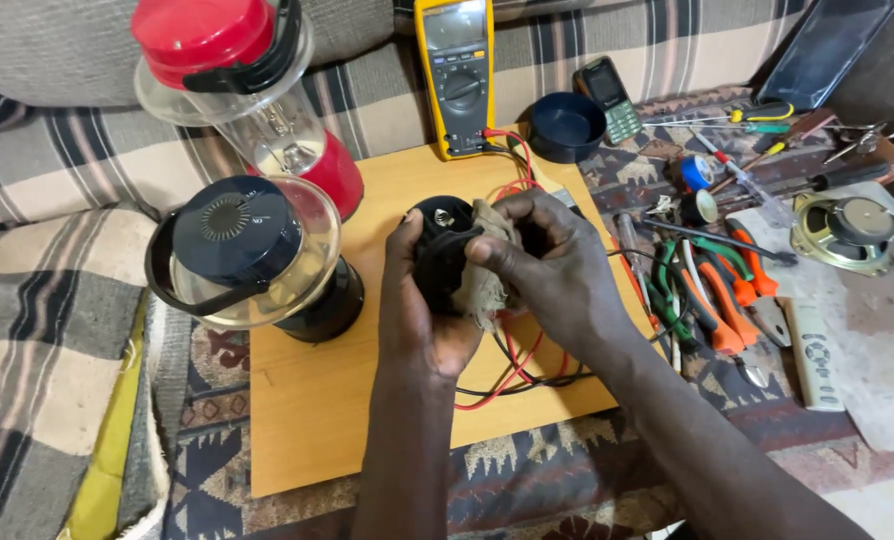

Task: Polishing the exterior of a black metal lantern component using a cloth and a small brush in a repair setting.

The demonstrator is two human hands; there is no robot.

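Left hand (419,300) grips black part (439,250) — right hand (552,270) presses rag (487,235).

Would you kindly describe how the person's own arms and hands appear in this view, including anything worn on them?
Both arms are bare from the bottom edge of the view up to the wrists: no sleeves show. The left hand and the right hand wear no gloves, and no rings, watch or bracelet can be seen on them. Fingernails look short and unpainted. No markings or cables on them.

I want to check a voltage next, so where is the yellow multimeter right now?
In the head view the yellow multimeter stands at the top centre, at the far edge of the wooden board, leaning on the striped cushion between the red lantern and the dark blue bowl.
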